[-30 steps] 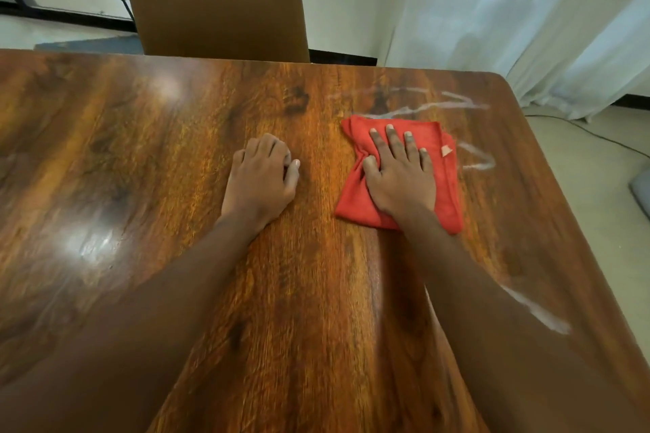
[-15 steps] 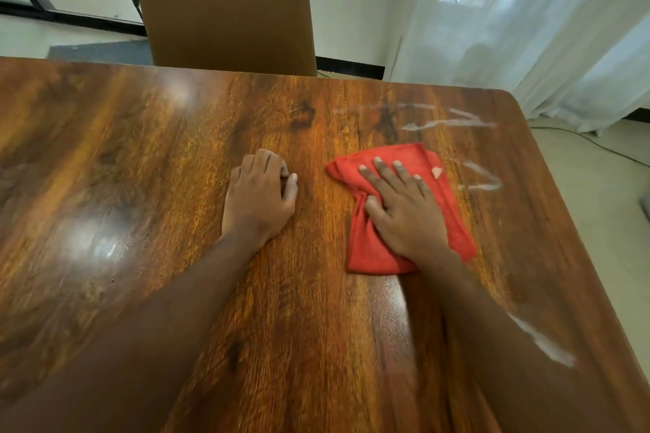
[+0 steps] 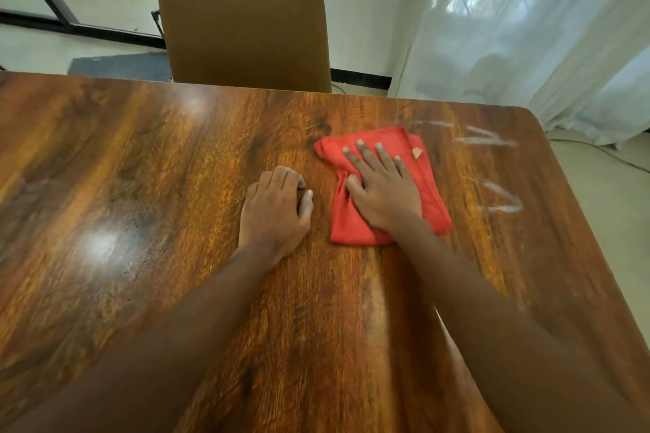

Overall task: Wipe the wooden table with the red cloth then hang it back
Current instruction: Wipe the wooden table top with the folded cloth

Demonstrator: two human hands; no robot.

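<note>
A folded red cloth lies flat on the glossy wooden table, right of centre. My right hand presses on it with straight, spread fingers pointing away from me. My left hand rests on the bare wood just left of the cloth, its fingers curled under and holding nothing. White smear marks streak the table to the right of the cloth, near the far right corner, and more smears lie nearer on that side.
A brown chair stands pushed against the table's far edge. White curtains hang at the back right. The table's right edge drops to a pale floor with a thin cable.
My right hand has slid the cloth toward me and then back away across the wood, bunching its left side. The left hand has stayed in place. The view has tilted upward slightly.
</note>
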